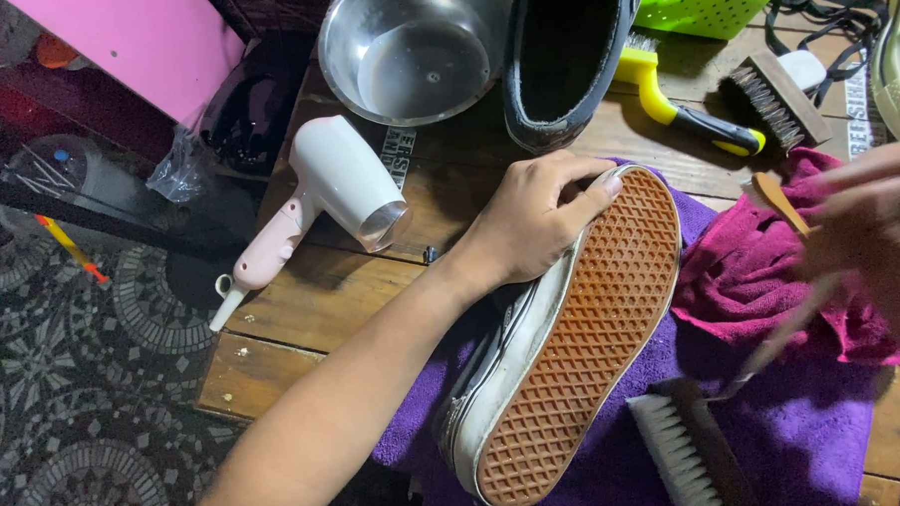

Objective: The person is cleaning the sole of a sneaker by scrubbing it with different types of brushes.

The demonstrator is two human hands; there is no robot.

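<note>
The left hand (534, 220) lies curled over the toe end of a worn canvas sneaker with a white rubber sidewall and an orange-brown waffle sole (583, 338), fingers wrapped around the far rim of the sole, its grip clamped on the shoe. The sneaker is tipped on its side, sole facing right and up, resting on a purple towel (815, 430) spread across the near right part of the wooden plank table (303, 318).

The right hand (873, 233) is at the right edge, blurred; it appears to be wrapped around a thin stick-like handle (782, 336) that slants down toward the towel, but how its grip stands I cannot tell for certain. Beneath it lies a crumpled magenta cloth (750, 272), touching the sneaker's right side.

At the near edge of the towel sits a wooden brush with pale bristles (676, 450), just beside the heel of the sneaker.

Farther back, a white and pink hair dryer (314, 203) lies on the table left of the hand. Beyond it stands a round steel bowl (413, 50), and just right of that a second, dark shoe (563, 59), its opening upward. A yellow-handled brush (679, 110) and a dark-bristled wooden brush (774, 102) lie at the far right, near a lime-green plastic basket (705, 0).
</note>
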